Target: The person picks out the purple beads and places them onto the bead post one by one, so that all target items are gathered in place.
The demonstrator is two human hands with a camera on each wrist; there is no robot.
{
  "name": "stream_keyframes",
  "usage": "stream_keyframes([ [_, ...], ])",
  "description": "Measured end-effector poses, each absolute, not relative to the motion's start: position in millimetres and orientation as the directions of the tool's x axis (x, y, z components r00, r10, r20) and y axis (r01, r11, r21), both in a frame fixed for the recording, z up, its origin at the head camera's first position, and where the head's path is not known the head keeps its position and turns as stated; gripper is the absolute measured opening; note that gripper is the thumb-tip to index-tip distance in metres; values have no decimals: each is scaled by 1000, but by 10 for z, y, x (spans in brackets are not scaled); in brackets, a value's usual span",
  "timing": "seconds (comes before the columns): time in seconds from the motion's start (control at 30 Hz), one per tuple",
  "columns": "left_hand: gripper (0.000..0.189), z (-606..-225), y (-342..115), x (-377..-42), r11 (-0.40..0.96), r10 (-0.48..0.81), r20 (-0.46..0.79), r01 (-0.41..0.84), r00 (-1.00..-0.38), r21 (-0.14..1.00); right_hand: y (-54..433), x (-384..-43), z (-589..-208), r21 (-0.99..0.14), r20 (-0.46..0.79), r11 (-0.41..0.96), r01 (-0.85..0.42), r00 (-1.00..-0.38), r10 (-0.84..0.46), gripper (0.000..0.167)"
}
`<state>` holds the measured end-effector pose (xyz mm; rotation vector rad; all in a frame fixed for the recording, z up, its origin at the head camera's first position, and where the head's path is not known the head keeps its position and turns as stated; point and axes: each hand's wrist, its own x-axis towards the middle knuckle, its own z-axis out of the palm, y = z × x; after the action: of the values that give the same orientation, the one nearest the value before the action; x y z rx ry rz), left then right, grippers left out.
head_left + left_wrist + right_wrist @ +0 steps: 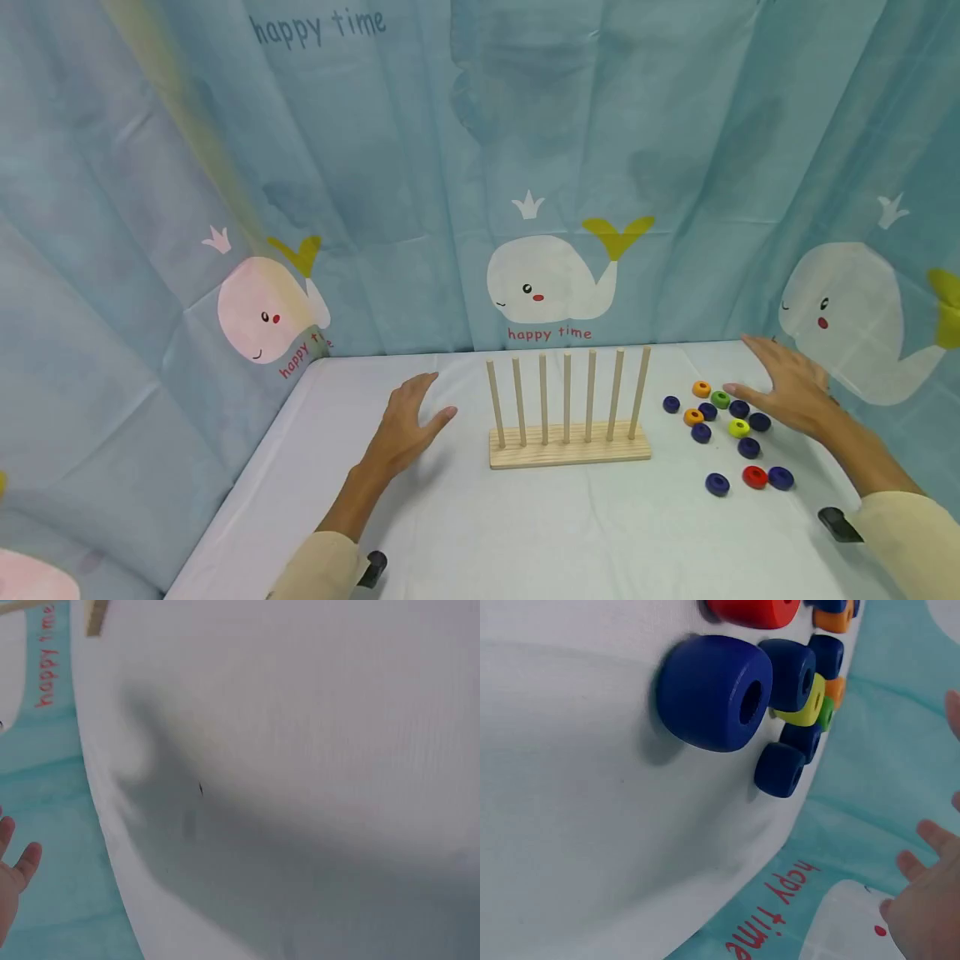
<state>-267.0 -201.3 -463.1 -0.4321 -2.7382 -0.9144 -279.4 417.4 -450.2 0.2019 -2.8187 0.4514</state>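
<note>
A wooden peg stand (pixel 570 454) with several bare upright pegs sits on the white table, between the two hands. Left of it hovers my left hand (pixel 405 429), thumb and fingers spread and holding nothing. At the right, my right hand (pixel 791 392) hangs over the far side of a loose group of beads, its fingers apart and nothing in its grasp. Several beads are dark blue; among them lie a red bead (pixel 755 477), a yellow bead (pixel 738 428), a green bead (pixel 721 399) and two orange beads (pixel 701 389). In the right wrist view a blue bead (pixel 697 694) shows its centre hole.
Behind the white-covered table (pixel 570 533) hangs a blue curtain (pixel 390 208) printed with whales, close to the table's far edge. Black straps or mounts (pixel 840 525) show at both sleeves. In the left wrist view, a hand's shadow falls across the white cloth (pixel 337 712).
</note>
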Motion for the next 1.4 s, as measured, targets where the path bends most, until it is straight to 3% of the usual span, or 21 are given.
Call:
stream_keyframes([
  [0.23, 76, -4652, -1815, -2496, 589, 164, 259, 305, -952, 748, 4189, -2626, -4476, -432, 217, 891, -141, -975, -49, 102],
  [0.53, 74, -4745, -1631, -2302, 480, 136, 167, 212, -977, 851, 4231, -2479, -4538, -539, 207, 827, -159, -977, -52, 93],
  [0.8, 72, -4823, -1509, -2244, 431, 150, 116, 170, -982, 886, 4296, -2410, -4644, -583, 164, 797, -159, -984, -77, 80],
  [1.4, 72, -4995, -1293, -2320, 347, 188, 68, 131, -980, 929, 4422, -2460, -4795, -564, 14, 824, -56, -998, -58, 67],
])
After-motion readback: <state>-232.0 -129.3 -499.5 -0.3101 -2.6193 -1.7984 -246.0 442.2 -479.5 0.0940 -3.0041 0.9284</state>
